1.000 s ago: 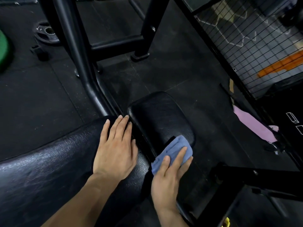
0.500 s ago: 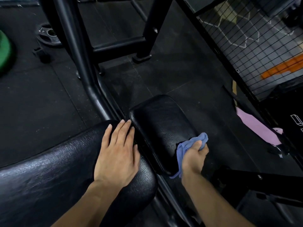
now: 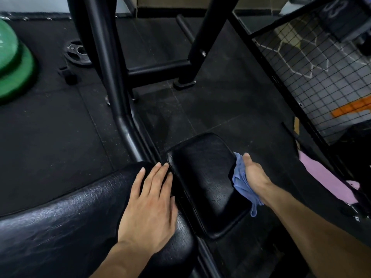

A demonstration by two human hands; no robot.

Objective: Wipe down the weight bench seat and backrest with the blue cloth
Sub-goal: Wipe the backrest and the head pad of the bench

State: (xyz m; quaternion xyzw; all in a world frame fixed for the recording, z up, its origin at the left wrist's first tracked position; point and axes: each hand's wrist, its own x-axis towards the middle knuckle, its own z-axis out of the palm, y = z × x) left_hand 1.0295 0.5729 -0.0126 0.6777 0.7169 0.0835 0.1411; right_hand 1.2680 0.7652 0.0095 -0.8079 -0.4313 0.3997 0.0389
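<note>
Blue cloth (image 3: 242,184) is gripped by the right hand (image 3: 253,173) against the seat (image 3: 202,181) right edge; its curled fingers are hidden. The left hand (image 3: 150,205) is laid flat, fingers straight, on the backrest (image 3: 60,227), which is cut off at the frame's edge.

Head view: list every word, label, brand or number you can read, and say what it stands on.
None can be read.
Weight plate on the floor: any raised marking is too small and dark to read.
Dark object behind the wire mesh, top right: a pale looping mark, too blurred to read.
Blue cloth and seat pad: no text.
</note>
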